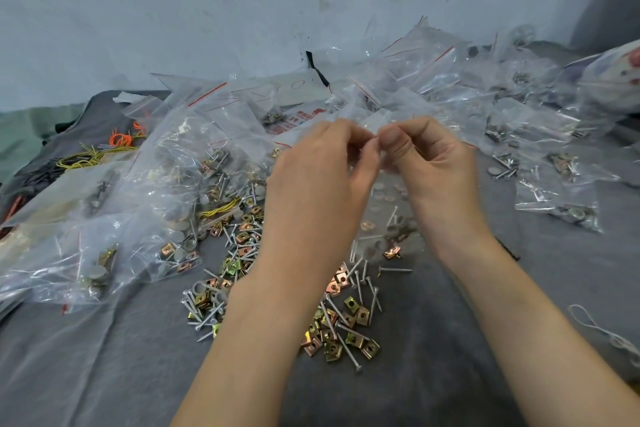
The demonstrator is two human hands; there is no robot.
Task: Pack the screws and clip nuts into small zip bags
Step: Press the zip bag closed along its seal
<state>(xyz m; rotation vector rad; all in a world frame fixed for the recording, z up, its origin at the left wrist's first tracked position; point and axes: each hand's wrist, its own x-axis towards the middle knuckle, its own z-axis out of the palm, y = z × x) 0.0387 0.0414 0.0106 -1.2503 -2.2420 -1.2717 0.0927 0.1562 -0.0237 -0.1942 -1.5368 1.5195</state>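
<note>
A small clear zip bag (384, 218) hangs between my hands, with a few screws, washers and a clip nut showing in its lower part. My left hand (322, 177) and my right hand (429, 163) both pinch its top edge, thumbs and fingertips close together. Under my forearms, loose silver screws (360, 284) and brass-coloured clip nuts (349, 329) lie scattered in a pile on the grey cloth (450, 340).
Large clear bags (138, 204) holding hardware lie at the left. Filled small zip bags (554, 184) pile up at the right and back. Yellow and orange rubber bands (104, 149) sit at the far left. A white string (602, 333) lies at the right edge.
</note>
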